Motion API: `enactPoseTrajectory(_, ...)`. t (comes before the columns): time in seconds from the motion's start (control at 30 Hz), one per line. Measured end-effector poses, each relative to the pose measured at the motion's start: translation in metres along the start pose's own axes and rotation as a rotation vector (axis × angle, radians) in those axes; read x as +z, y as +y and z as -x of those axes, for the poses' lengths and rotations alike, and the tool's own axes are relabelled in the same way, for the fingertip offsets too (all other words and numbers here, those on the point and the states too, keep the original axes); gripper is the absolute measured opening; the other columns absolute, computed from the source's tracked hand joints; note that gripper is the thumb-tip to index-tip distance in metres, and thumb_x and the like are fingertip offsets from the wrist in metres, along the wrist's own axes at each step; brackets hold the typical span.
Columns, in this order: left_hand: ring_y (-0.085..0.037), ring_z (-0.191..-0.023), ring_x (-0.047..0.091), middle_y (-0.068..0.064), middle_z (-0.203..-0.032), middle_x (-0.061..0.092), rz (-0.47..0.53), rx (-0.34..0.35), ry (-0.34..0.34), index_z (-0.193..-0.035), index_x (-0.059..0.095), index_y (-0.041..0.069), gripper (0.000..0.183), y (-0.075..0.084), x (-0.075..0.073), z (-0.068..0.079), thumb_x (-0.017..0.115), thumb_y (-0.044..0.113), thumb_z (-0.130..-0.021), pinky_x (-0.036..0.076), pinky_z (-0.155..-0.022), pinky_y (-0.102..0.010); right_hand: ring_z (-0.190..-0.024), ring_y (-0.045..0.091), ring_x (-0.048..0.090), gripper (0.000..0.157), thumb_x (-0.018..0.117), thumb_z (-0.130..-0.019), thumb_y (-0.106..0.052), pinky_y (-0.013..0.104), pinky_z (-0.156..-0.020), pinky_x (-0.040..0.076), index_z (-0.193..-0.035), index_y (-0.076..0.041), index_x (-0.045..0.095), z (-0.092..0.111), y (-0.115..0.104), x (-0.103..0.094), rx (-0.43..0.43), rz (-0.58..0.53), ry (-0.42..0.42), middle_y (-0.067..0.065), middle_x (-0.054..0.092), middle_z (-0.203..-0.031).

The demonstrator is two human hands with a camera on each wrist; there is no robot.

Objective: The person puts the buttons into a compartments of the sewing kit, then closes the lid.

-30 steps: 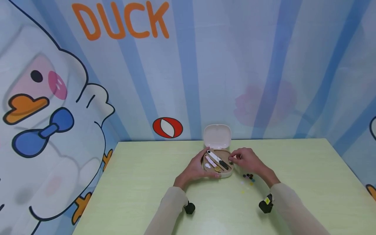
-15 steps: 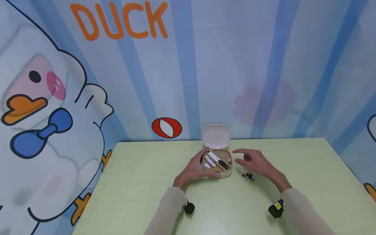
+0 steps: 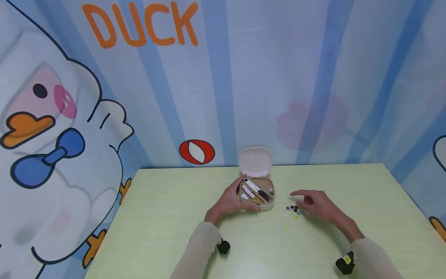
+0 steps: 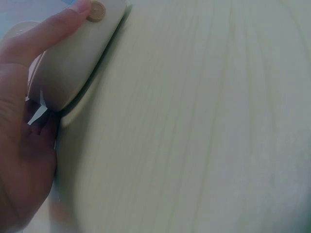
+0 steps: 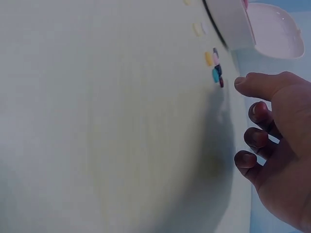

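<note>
A small box [image 3: 267,207] with a brown insert stands on the table, its pale lid [image 3: 256,161] raised behind. My left hand [image 3: 228,197] grips its left side, thumb along the front wall beside a round brown knob [image 4: 95,10]. In the insert lie a white-and-black tool [image 3: 258,190], a pink stick-like piece [image 3: 247,191], a gold disc [image 3: 256,200] and tiny round pieces [image 3: 271,190] at the right. To the right of the box, my right hand [image 3: 320,203] hovers with loosely bent fingers, holding nothing, close by several small coloured buttons [image 5: 216,73] on the tabletop.
The buttons lie loosely scattered, with yellow ones [image 3: 286,227] nearer the front. Behind the light-wood table [image 3: 174,217] hangs a blue striped cloth [image 3: 258,77] with a printed duck. A black wrist camera [image 3: 345,265] sits under each sleeve.
My right hand has left the right side of the box and moved right and towards me, over to the loose buttons. Its fingers have parted. My left hand stays on the box.
</note>
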State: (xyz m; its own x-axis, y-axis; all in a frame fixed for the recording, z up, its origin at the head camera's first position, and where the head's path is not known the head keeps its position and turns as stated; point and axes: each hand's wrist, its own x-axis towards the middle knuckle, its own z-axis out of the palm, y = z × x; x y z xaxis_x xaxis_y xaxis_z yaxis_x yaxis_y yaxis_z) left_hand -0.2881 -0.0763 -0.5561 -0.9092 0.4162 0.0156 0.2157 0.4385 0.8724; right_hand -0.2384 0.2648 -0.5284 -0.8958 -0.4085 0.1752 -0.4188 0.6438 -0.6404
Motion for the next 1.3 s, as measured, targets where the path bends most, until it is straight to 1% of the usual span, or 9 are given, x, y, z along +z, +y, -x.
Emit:
enactPoseTrajectory(0.2, -0.019, -0.151, 0.032, 0.007, -0.165, 0.034, 0.004, -0.001, -0.003, -0.166, 0.025, 0.032, 0.123, 0.0003, -0.0002, 0.0008, 0.098, 0.048, -0.067, 0.03, -0.121, -0.053, -0.059, 0.003, 0.041, 0.03, 0.074, -0.094, -0.002, 0.023, -0.054, 0.038, -0.124, -0.005, 0.075, 0.0083, 0.0074, 0.0046, 0.007, 0.015, -0.006, -0.01, 0.051, -0.065)
enactPoseTrajectory(0.47, -0.019, -0.151, 0.031, 0.006, -0.166, 0.034, 0.007, -0.008, -0.001, -0.166, 0.025, 0.032, 0.123, 0.0005, 0.0001, 0.0005, 0.097, 0.048, -0.068, 0.03, -0.121, -0.052, -0.06, 0.002, 0.039, 0.017, 0.075, -0.094, -0.003, 0.023, -0.055, 0.036, -0.108, -0.01, 0.082, 0.0083, 0.0071, 0.0057, -0.024, 0.033, -0.01, -0.012, 0.053, -0.068)
enactPoseTrajectory(0.63, -0.019, -0.151, 0.031, 0.006, -0.166, 0.034, 0.007, -0.01, 0.001, -0.166, 0.025, 0.032, 0.123, 0.0004, 0.0001, 0.0005, 0.098, 0.048, -0.067, 0.03, -0.121, -0.052, -0.06, 0.002, 0.04, 0.017, 0.075, -0.093, -0.002, 0.023, -0.055, 0.037, -0.104, -0.012, 0.082, 0.0085, 0.0071, 0.0059, -0.039, 0.019, -0.001, -0.012, 0.055, -0.069)
enactPoseTrajectory(0.77, -0.019, -0.151, 0.032, 0.007, -0.166, 0.034, 0.007, -0.009, 0.002, -0.166, 0.026, 0.032, 0.122, 0.0008, 0.0, 0.0008, 0.097, 0.048, -0.068, 0.03, -0.121, -0.053, -0.061, 0.002, 0.043, 0.016, 0.074, -0.093, -0.001, 0.024, -0.056, 0.039, -0.102, -0.012, 0.081, 0.0089, 0.008, 0.0064, -0.05, 0.01, 0.002, -0.011, 0.058, -0.072)
enactPoseTrajectory(1.03, -0.02, -0.151, 0.032, 0.006, -0.166, 0.033, -0.006, -0.023, 0.004, -0.165, 0.025, 0.032, 0.122, 0.0011, -0.0004, 0.001, 0.097, 0.05, -0.068, 0.03, -0.121, -0.053, -0.064, 0.003, 0.046, 0.017, 0.075, -0.091, 0.001, 0.024, -0.059, 0.042, -0.099, -0.013, 0.081, 0.008, 0.0107, 0.0048, -0.043, 0.003, -0.01, -0.01, 0.06, -0.075)
enactPoseTrajectory(1.3, -0.02, -0.151, 0.032, 0.005, -0.166, 0.033, -0.023, -0.027, 0.003, -0.166, 0.025, 0.032, 0.121, 0.0007, 0.0002, 0.0008, 0.096, 0.05, -0.069, 0.031, -0.12, -0.053, -0.065, 0.004, 0.046, 0.015, 0.078, -0.09, -0.002, 0.024, -0.06, 0.041, -0.097, -0.015, 0.081, 0.0073, 0.0107, 0.0023, -0.021, 0.021, -0.013, -0.012, 0.059, -0.074)
